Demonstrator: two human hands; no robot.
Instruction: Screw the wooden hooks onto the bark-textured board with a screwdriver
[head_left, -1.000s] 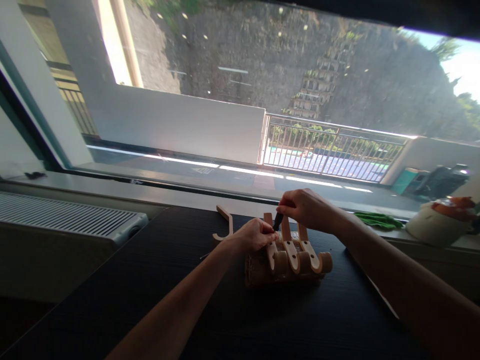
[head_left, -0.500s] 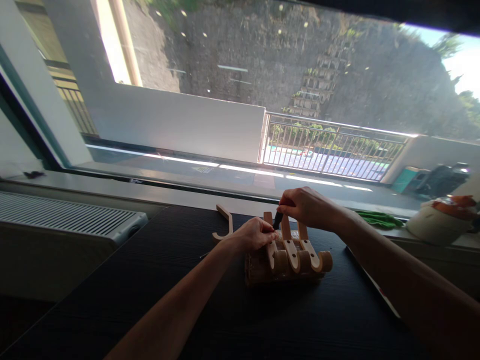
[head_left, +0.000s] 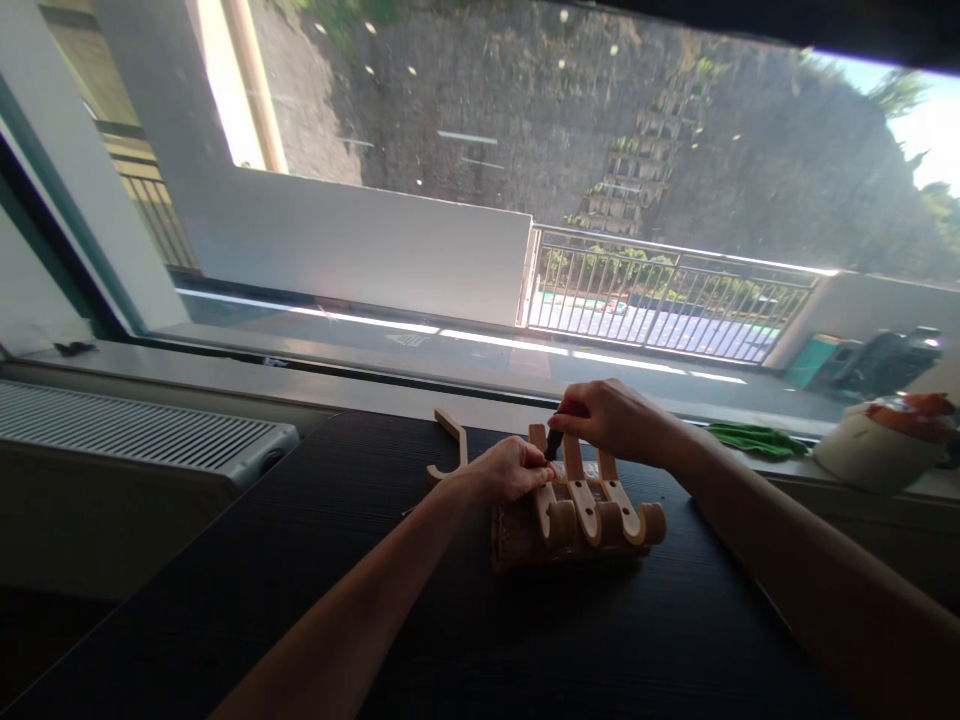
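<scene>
My right hand [head_left: 611,418] grips a black-handled screwdriver [head_left: 554,443], tilted with its lower end toward the leftmost of several pale wooden hooks [head_left: 583,508]. At that lower end my left hand [head_left: 511,468] has its fingers pinched together against the same hook; whatever they hold is hidden. The hooks lie side by side on a brown block wrapped in clear plastic [head_left: 517,545], their curled ends facing me. Dark holes show in their flat parts. A loose wooden hook [head_left: 452,436] rests on the table beyond my left forearm.
The dark table [head_left: 420,620] stands against a window sill. A white radiator [head_left: 150,430] is at the left. On the right, the sill holds a green cloth [head_left: 757,440] and a pale round container [head_left: 855,450]. A flat thing lies mostly hidden under my right forearm.
My right hand has shifted slightly down and left with the screwdriver. My left hand and the hooks have stayed almost in place; my right forearm has lowered a little.
</scene>
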